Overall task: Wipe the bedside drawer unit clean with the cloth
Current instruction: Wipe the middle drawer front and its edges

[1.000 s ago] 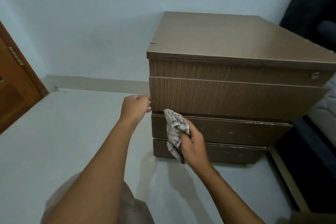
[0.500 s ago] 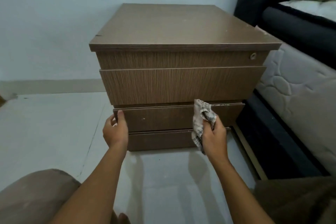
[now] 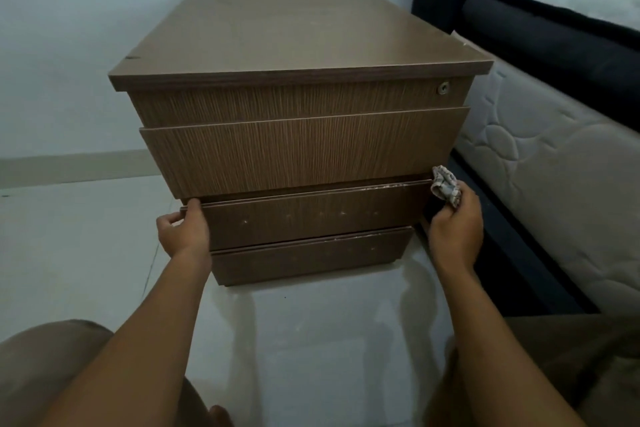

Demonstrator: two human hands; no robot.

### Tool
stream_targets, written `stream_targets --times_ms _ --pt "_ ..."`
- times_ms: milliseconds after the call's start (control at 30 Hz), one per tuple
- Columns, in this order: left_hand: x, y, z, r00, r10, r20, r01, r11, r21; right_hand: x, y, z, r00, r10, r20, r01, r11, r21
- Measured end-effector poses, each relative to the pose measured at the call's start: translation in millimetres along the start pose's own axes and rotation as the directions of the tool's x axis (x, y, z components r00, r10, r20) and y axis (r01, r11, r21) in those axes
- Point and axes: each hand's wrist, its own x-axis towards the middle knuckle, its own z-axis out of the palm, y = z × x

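Note:
The brown wooden bedside drawer unit [image 3: 294, 45] stands on the pale floor in front of me, with three drawer fronts below a strip carrying a round lock [image 3: 443, 88]. My left hand [image 3: 185, 232] grips the left end of the middle drawer front [image 3: 311, 215], fingers curled over its top corner. My right hand [image 3: 455, 229] is at the right end of the same drawer front, closed on a bunched checked cloth [image 3: 446, 185] that sticks up by the drawer's top right corner. White scuffs run along the drawer's top edge.
A bed with a quilted mattress [image 3: 540, 163] and dark frame [image 3: 540, 28] runs close along the unit's right side. A pale wall [image 3: 86, 28] stands behind. My knees [image 3: 45, 367] are at the lower corners, with pale floor [image 3: 69, 236] to the left.
My right hand has carried the cloth rightward along the middle drawer front to its right end. My left hand stays at the drawer's left end. The camera has moved closer and turned right.

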Motion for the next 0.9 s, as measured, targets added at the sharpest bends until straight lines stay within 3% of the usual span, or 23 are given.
stream_targets --times_ms 267,433,633,900 --pt "-3.8 -7.9 -6.5 1.000 0.025 -0.015 -0.025 1.000 0.011 13.9 7.5 -1.9 0.989 -0.087 0.118 0.098 0.991 -0.090" --pt "-3.5 -7.8 -8.8 0.999 0.034 -0.001 -0.034 0.999 0.020 17.2 11.6 3.1 0.950 -0.119 0.289 0.159 0.980 -0.121" --pt "-3.4 -12.2 -12.1 0.998 0.059 0.015 -0.060 0.998 0.035 29.3 5.1 -2.2 0.911 -0.207 0.357 0.273 0.951 -0.147" --pt "5.0 -17.2 -28.5 0.985 0.066 0.157 -0.070 0.997 0.021 38.0 -2.5 0.4 0.849 -0.283 0.447 0.413 0.882 -0.226"
